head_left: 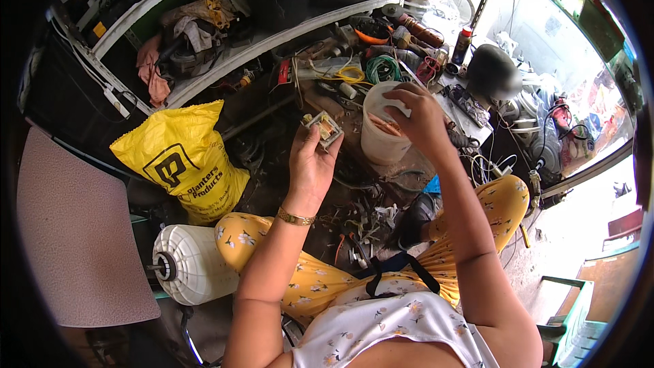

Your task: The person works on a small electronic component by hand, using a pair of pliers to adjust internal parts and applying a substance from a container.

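In my left hand (313, 163), raised in front of me, is a small square metal-framed part (325, 129) with a yellowish and copper-coloured middle; its exact kind is unclear. Fingers and thumb close around its lower edges. My right hand (417, 114) is over the rim of a whitish plastic bucket (385, 146), thumb and fingers apart with nothing visible between them. Inside the bucket lie reddish copper-coloured pieces (385, 125), partly hidden by that hand.
A yellow sack (184, 163) stands at the left, near a white ribbed plastic container (194, 262). Scraps (368, 225) litter the ground between my legs. Behind the bucket are coiled green wire (383, 68), a spray can (462, 46) and a dark rounded object (492, 71). Cluttered shelving (272, 48) spans the back.
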Demonstrator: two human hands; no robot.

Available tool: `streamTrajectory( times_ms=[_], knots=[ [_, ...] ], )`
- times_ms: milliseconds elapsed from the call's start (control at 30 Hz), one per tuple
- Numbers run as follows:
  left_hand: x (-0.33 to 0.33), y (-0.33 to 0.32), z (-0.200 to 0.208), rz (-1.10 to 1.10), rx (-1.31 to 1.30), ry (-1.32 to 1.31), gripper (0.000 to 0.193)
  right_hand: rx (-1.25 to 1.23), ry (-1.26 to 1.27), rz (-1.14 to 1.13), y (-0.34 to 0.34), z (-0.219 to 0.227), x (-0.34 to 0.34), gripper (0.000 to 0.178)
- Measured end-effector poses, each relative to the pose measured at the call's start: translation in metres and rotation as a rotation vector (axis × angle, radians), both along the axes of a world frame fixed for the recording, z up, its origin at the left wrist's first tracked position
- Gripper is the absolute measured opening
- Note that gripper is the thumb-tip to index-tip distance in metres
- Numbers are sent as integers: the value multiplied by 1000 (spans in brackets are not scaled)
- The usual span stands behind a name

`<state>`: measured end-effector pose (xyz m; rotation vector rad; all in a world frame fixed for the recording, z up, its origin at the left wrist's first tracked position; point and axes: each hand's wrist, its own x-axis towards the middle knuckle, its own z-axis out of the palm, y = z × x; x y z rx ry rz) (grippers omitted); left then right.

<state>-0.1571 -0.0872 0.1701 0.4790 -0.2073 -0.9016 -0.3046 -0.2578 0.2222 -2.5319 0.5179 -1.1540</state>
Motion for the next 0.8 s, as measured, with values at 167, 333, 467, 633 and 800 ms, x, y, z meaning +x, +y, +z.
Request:
streamTrajectory(
  times_ms=[167, 333, 467, 633, 800],
  knots=[
    [-9, -1, 9, -9, -1, -55, 22, 355, -95, 203, 56, 8, 19, 17],
    [-14, 2, 13, 46, 4, -218, 44, 433, -230, 136, 82, -15, 33, 12],
    [-23, 3, 18, 205, 37, -381, 49, 559, -285, 52, 94, -17, 40, 9],
    [-22, 4, 13, 301, 20, -677, 47, 891, -368, 96, 98, -30, 48, 10],
    [-29, 5, 15, 275, 30, -408, 42, 590, -410, 77, 106, -29, 49, 11]
  ],
)
